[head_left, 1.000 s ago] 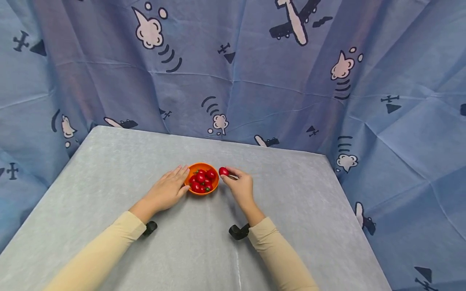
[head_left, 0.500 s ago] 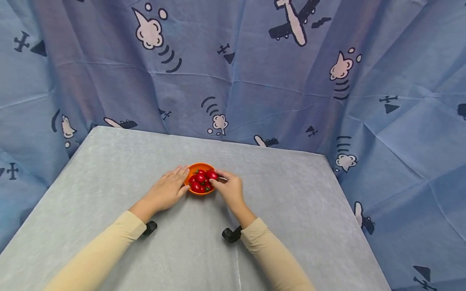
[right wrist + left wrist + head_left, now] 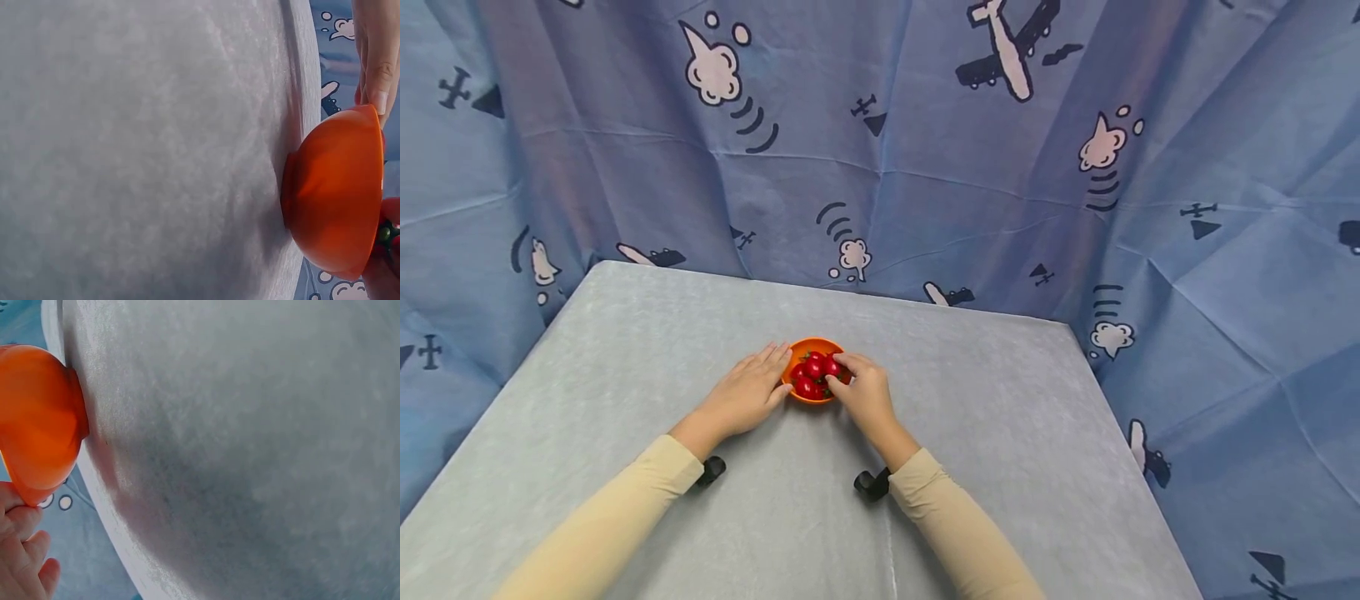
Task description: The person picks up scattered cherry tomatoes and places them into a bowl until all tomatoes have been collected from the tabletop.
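Observation:
An orange bowl (image 3: 806,344) with several small, glossy red peppers (image 3: 808,387) in it stands on the table. From the left, my left hand (image 3: 741,393) rests on its rim, fingers straight and thumb at the near side. My right hand (image 3: 867,398) is at the right rim, where thumb and fingertips pinch a red pepper (image 3: 832,365) just inside the bowl. The right wrist view shows a green stem (image 3: 384,234) between the right fingers, while the bowl wall (image 3: 337,194) hides the other peppers. In the left wrist view, left fingers touch the bowl (image 3: 37,419).
A pale grey cloth covers the table (image 3: 775,517). Behind it and along both sides hangs a blue curtain (image 3: 970,217) printed with airplanes. A black wrist mount shows below each wrist, the right one (image 3: 871,485) close over the cloth.
My right hand has moved left with the red pepper, from beside the bowl to over its rim and down among the others. The left hand has stayed on the rim.

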The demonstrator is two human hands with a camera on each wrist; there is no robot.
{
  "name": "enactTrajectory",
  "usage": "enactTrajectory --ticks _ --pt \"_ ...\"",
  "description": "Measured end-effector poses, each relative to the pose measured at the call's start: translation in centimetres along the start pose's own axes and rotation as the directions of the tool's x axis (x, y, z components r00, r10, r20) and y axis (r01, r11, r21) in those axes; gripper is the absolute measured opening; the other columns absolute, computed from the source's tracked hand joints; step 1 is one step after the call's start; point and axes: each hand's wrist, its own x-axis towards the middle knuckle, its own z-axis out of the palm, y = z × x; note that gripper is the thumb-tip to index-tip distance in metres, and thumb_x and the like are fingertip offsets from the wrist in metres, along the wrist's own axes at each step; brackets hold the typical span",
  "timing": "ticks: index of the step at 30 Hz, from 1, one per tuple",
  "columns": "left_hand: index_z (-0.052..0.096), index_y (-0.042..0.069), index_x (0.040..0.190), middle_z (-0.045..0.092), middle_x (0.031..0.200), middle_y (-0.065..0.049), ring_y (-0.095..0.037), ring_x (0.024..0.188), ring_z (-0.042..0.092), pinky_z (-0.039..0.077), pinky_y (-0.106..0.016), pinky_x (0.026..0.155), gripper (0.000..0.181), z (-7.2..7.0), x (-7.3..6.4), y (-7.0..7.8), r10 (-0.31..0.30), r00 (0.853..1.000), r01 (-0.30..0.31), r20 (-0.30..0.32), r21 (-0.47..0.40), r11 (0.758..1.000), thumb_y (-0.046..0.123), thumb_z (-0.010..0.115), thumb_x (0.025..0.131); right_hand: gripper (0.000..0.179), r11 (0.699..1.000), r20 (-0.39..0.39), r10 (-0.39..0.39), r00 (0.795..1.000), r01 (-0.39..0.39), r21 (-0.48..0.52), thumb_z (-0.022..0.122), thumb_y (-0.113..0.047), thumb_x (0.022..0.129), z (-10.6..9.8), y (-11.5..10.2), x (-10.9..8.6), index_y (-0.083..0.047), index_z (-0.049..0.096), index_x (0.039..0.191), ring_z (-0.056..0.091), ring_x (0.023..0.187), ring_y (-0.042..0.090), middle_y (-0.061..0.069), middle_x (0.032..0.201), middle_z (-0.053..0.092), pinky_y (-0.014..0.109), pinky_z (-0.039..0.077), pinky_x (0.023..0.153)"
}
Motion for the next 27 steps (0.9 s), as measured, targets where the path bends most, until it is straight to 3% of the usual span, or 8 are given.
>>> enactTrajectory --ticks 9,14,21,27 --pt "0.028 0.005 0.146 0.024 0.153 -0.009 -0.027 0.143 0.017 0.019 -0.047 0.114 0.06 0.2 0.2 0.0 0.007 1.0 -0.007 -0.007 -0.006 1.0 0.038 0.041 0.097 0.034 1.0 0.022 0.016 1.0 -0.016 -0.002 0.075 -0.015 0.077 -0.1 0.2 0.0 -0.004 0.069 0.109 0.063 0.103 0.022 0.011 0.111 0.067 0.031 0.054 0.085" --pt "0.028 0.004 0.146 0.024 0.153 -0.01 -0.028 0.143 0.017 0.019 -0.047 0.114 0.06 0.3 0.2 0.0 0.01 1.0 -0.01 -0.005 -0.002 1.0 0.038 0.04 0.098 0.033 0.995 0.012 0.036 0.999 -0.037 0.092 0.073 -0.012 0.079 -0.8 0.5 -0.2 -0.001 0.068 0.109 0.064 0.097 0.023 0.012 0.108 0.068 0.033 0.054 0.083" --pt "0.028 0.005 0.146 0.024 0.153 -0.01 -0.028 0.142 0.017 0.019 -0.047 0.114 0.059 0.0 0.1 0.1 0.016 1.0 -0.016 -0.005 -0.002 1.0 0.038 0.04 0.098 0.022 0.976 -0.091 0.068 0.994 -0.047 0.211 0.067 -0.01 0.084 -2.3 1.5 -0.3 0.002 0.07 0.103 0.067 0.094 0.022 0.013 0.103 0.069 0.029 0.054 0.082" --pt "0.029 0.003 0.145 0.025 0.152 -0.012 -0.03 0.142 0.019 0.021 -0.049 0.113 0.06 -0.4 -0.1 0.3 0.019 1.0 -0.019 -0.005 -0.018 1.0 0.037 0.042 0.097 0.019 0.986 -0.171 0.064 0.983 -0.036 0.163 0.064 -0.014 0.087 -3.8 3.3 -0.3 -0.002 0.073 0.098 0.068 0.089 0.018 0.009 0.098 0.071 0.027 0.056 0.077"
